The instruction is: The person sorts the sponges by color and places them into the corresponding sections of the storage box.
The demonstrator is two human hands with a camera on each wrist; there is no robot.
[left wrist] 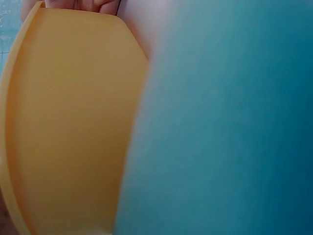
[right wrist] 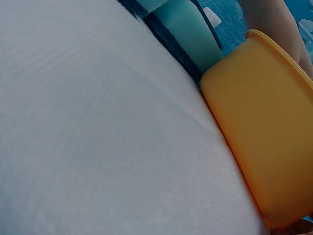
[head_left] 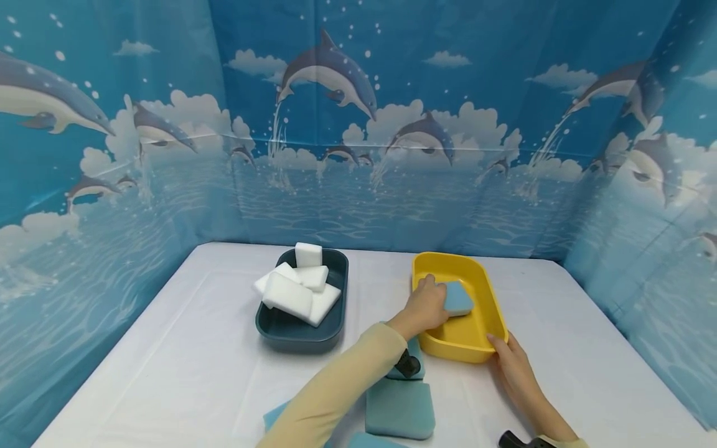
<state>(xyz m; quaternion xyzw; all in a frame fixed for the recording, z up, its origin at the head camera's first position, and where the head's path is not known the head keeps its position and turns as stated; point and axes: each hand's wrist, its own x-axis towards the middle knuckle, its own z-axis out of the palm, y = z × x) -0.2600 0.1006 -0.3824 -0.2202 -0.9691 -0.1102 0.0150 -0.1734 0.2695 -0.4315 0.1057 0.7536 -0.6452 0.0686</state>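
Note:
My left hand reaches into a yellow plastic bin and grips a light-blue sponge block by its left side. At the bin's near right corner, my right hand holds the rim, thumb over the edge. Fingers of that hand show at the top of the left wrist view, where a blurred blue surface covers the right half. The bin's outer wall fills the right side of the right wrist view.
A dark teal bin stands left of the yellow one, piled with several white foam blocks. Blue-green sponges lie on the white table in front, partly under the left sleeve. A dolphin-print curtain surrounds the table.

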